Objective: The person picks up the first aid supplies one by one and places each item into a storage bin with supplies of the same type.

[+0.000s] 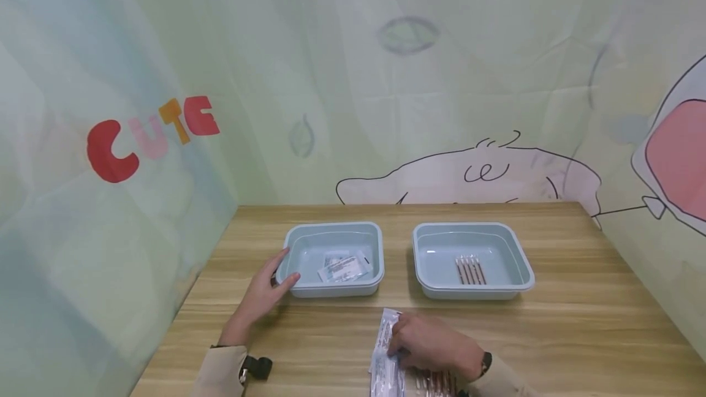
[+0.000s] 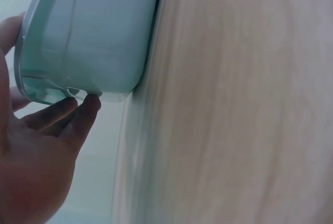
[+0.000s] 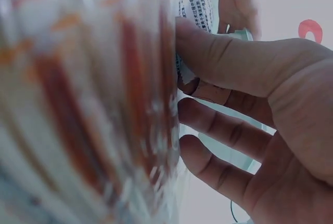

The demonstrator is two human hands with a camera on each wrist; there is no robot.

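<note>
long white printed packets [image 1: 382, 360] lie on the table [image 1: 584, 323] at the lower edge of the head view, below the gap between the two trays. the right hand [image 1: 432, 343] is at their upper part, thumb and forefinger pinching one packet, the other fingers loosely bent and apart. just beside them, partly under that hand, are brown sticks [image 1: 438, 383] in clear wrapping, cut off by the frame.

farther up stands the left tray [image 1: 336, 290], pale blue; in it a few small packets [image 1: 344, 268], white and clear with print, overlap on the floor toward the front. the left hand [image 1: 262, 291] holds its left end, thumb over the rim at the front corner, fingers spread against the outer wall.

apart from it, the right tray [image 1: 474, 293], also pale blue, holds a row of slim swabs [image 1: 470, 270], brown with whitish upper ends. behind hangs a pale green backdrop [image 1: 342, 78] with cartoon drawings.
</note>
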